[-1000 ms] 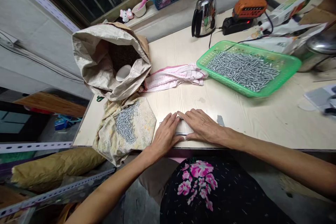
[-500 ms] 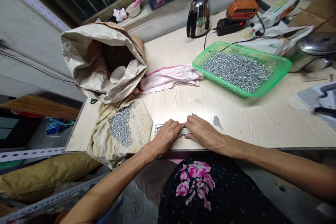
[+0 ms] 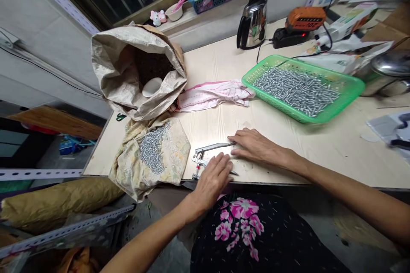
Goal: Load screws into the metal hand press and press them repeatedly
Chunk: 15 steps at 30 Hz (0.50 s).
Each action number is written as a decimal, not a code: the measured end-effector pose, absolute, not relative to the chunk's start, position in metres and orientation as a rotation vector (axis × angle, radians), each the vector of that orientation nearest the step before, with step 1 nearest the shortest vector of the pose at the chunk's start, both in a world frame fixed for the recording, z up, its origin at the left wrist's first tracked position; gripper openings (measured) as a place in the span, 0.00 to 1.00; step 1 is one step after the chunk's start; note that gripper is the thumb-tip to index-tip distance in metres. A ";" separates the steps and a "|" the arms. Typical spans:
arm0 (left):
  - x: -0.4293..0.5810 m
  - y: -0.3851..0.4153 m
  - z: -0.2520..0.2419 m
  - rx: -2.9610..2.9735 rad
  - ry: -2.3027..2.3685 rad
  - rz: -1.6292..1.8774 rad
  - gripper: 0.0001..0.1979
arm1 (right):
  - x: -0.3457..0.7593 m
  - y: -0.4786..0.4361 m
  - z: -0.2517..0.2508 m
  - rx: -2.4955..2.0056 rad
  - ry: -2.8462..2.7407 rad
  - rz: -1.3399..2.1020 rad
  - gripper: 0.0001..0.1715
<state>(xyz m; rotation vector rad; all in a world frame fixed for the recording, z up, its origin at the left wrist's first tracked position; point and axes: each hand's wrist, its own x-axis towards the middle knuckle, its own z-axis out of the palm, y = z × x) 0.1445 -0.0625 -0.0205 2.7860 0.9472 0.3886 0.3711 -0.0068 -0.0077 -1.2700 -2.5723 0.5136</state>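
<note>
A small metal hand tool with two long handles (image 3: 205,155) lies on the light wooden table (image 3: 288,145) near its front edge, its handles spread apart. My left hand (image 3: 214,179) lies flat over the lower handle, fingers stretched out. My right hand (image 3: 253,146) rests flat on the table, its fingertips touching the end of the upper handle. To the left of the tool a patterned cloth (image 3: 153,158) holds a heap of small metal pins (image 3: 152,147).
A green basket (image 3: 349,94) full of metal pins stands at the back right. An open paper sack (image 3: 137,72) with a white scoop stands at the back left, a pink-white cloth (image 3: 214,94) beside it. Behind are a kettle (image 3: 253,21), an orange device (image 3: 304,19) and a steel pot (image 3: 390,68).
My hands lay close together over the tool; now they have parted, the left drawn back to the table edge, and the tool's two handles show spread open.
</note>
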 end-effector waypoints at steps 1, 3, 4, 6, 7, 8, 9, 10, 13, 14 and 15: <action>0.148 -0.069 -0.022 2.776 0.942 0.391 0.19 | 0.370 -0.004 -0.010 -1.280 -2.564 0.478 0.15; 0.155 -0.077 -0.025 2.746 0.955 0.403 0.20 | 0.365 0.003 -0.016 -1.275 -2.572 0.372 0.08; 0.158 -0.080 -0.027 2.726 0.970 0.417 0.20 | 0.363 0.008 -0.018 -1.249 -2.585 0.331 0.08; 0.161 -0.082 -0.029 2.687 0.994 0.454 0.21 | 0.362 0.021 -0.022 -1.185 -2.612 0.306 0.09; 0.162 -0.082 -0.029 2.670 1.000 0.467 0.21 | 0.363 0.028 -0.022 -1.172 -2.615 0.308 0.09; 0.162 -0.082 -0.030 2.656 0.999 0.472 0.21 | 0.364 0.035 -0.020 -1.170 -2.620 0.312 0.09; 0.162 -0.081 -0.029 2.647 0.992 0.473 0.22 | 0.365 0.040 -0.017 -1.189 -2.626 0.310 0.08; 0.162 -0.081 -0.029 2.641 0.983 0.473 0.23 | 0.363 0.042 -0.013 -1.219 -2.631 0.300 0.07; 0.161 -0.080 -0.028 2.642 0.953 0.496 0.25 | 0.345 0.037 0.002 -1.195 -2.662 0.292 0.06; 0.161 -0.080 -0.028 2.638 0.940 0.493 0.26 | 0.333 0.031 0.006 -1.119 -2.683 0.296 0.06; 0.160 -0.081 -0.029 2.628 0.934 0.483 0.26 | 0.320 0.026 0.009 -1.008 -2.712 0.299 0.06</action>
